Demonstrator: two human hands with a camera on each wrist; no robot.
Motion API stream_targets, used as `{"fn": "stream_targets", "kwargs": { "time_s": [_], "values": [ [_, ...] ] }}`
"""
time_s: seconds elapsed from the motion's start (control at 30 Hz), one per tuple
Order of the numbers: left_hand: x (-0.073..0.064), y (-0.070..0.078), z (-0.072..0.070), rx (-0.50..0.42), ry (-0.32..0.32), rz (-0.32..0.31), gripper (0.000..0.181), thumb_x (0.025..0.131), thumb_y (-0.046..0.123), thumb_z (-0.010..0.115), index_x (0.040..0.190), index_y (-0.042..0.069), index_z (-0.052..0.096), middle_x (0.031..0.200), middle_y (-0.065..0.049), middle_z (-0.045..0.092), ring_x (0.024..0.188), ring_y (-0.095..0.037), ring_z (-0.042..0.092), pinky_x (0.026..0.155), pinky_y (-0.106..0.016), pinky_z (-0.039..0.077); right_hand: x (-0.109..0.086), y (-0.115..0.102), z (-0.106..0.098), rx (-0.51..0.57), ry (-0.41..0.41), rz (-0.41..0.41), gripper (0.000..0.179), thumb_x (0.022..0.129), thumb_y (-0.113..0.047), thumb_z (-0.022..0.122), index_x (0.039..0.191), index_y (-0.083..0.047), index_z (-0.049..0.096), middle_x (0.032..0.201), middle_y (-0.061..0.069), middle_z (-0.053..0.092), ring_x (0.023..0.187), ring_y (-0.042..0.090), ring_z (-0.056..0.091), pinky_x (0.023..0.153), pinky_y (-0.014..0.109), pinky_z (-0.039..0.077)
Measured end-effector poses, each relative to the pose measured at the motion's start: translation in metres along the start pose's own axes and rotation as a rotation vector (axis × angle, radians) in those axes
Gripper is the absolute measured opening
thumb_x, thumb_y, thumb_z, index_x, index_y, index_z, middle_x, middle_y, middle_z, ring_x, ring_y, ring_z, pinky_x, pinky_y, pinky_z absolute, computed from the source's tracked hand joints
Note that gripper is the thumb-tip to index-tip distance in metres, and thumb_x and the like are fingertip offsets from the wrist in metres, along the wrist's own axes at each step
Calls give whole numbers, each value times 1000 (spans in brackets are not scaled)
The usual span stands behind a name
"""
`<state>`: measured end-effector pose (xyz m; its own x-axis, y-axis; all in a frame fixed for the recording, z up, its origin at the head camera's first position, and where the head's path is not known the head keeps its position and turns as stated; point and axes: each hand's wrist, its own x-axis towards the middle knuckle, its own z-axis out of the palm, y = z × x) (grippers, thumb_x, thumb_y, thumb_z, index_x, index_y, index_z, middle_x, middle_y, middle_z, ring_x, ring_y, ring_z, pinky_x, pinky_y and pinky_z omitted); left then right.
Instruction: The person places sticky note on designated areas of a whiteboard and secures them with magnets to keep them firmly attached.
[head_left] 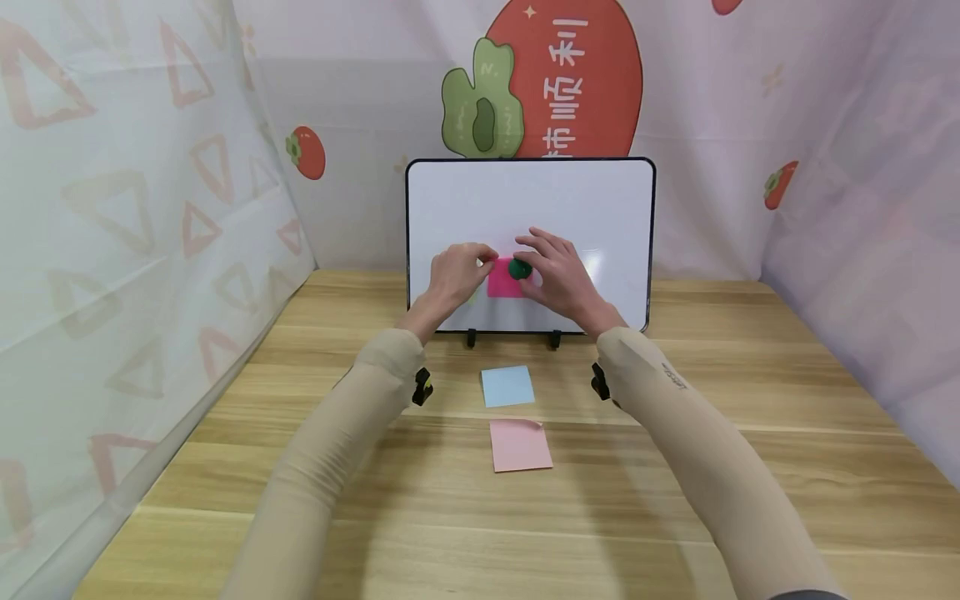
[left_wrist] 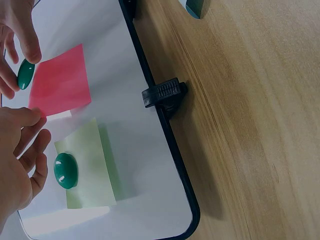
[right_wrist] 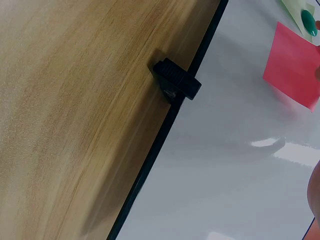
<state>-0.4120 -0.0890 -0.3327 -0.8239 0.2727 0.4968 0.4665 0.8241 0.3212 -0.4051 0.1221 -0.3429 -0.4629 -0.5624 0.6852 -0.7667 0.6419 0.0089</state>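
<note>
A bright pink sticky note (head_left: pixel 504 283) is held up against the whiteboard (head_left: pixel 465 204). My left hand (head_left: pixel 454 275) pinches its upper left corner between thumb and finger. Over the note's upper right part, my right hand (head_left: pixel 562 275) grips a round green magnet (head_left: pixel 520 268) between thumb and finger. In the left wrist view that magnet (left_wrist: pixel 26 75) sits at the pink note's edge, and whether it touches the board I cannot tell. Beside the left hand, a pale green note (left_wrist: pixel 95 170) hangs on the board under another green magnet (left_wrist: pixel 65 170).
On the wooden table (head_left: pixel 420 517) lie a light blue note (head_left: pixel 507 387) and, nearer, a pale pink note (head_left: pixel 521 446) with a curled corner. Black clip feet (head_left: pixel 555 338) support the board's lower edge. Printed cloth (head_left: pixel 360 125) surrounds the table.
</note>
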Motion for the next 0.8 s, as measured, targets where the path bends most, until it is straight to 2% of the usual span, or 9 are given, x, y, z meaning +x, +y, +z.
{"fn": "stream_targets", "kwargs": {
  "time_s": [0.4, 0.63, 0.8],
  "values": [
    [2, 4, 4, 81, 21, 37, 19, 97, 22, 64, 110, 17, 77, 106, 1, 77, 79, -15, 70, 55, -25, 49, 5, 3, 7, -82, -52, 49, 41, 84, -17, 79, 121, -3, 68, 140, 15, 57, 141, 34, 40, 112, 53, 35],
    [3, 4, 9, 86, 45, 31, 20, 98, 22, 62, 109, 18, 77, 105, 2, 77, 78, -15, 70, 53, -24, 46, 6, 3, 10, -87, -62, 93, 40, 85, -17, 78, 121, -3, 68, 141, 14, 56, 142, 34, 39, 113, 53, 34],
    [4, 3, 10, 107, 49, 28, 20, 97, 22, 63, 110, 17, 77, 105, 1, 77, 79, -15, 70, 55, -25, 48, 7, 5, 13, -106, -68, 101, 39, 86, -18, 77, 122, -3, 68, 141, 14, 56, 142, 33, 39, 113, 53, 34]
  ]
}}
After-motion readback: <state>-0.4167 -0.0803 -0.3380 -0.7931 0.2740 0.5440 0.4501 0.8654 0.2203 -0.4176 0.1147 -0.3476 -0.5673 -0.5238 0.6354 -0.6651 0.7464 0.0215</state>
